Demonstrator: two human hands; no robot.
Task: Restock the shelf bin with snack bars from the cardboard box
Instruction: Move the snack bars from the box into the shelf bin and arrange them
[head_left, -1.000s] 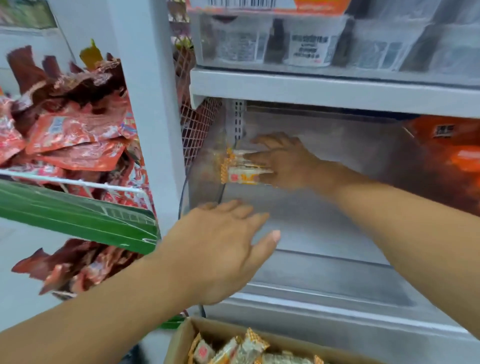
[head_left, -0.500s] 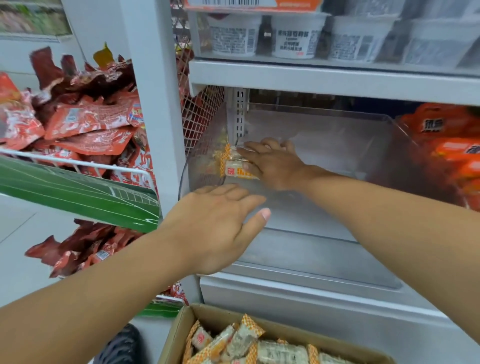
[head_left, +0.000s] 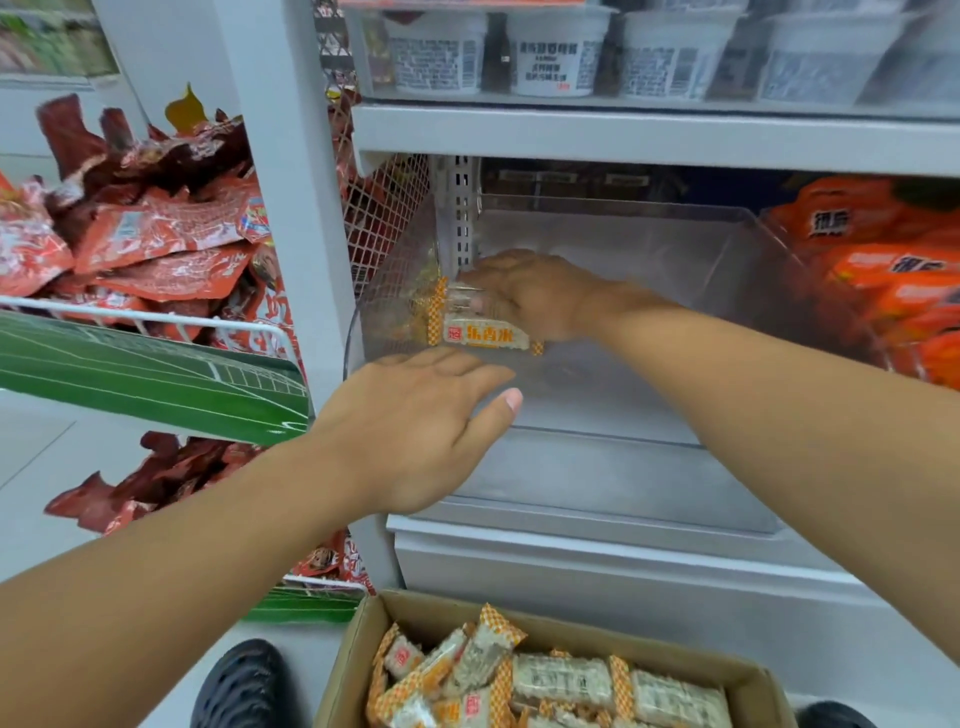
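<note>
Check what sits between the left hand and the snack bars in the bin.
Head view: only the clear plastic bin front wall separates the left hand from the orange-and-white wrapped snack bars.

2 hands (head_left: 415, 426), 1 clear shelf bin (head_left: 675, 395), 1 cardboard box (head_left: 363, 649), 4 white tubs (head_left: 550, 57) above

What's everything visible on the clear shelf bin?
The shelf bin is a clear plastic tub with a curved front left corner, sitting on the grey shelf beneath another shelf. It looks nearly empty: a few snack bars in orange-checked wrappers sit at its left wall. The right hand reaches inside and rests on the bars. The left hand is at the front left corner, fingers straight; contact is unclear. Orange packets lie to its right.
</note>
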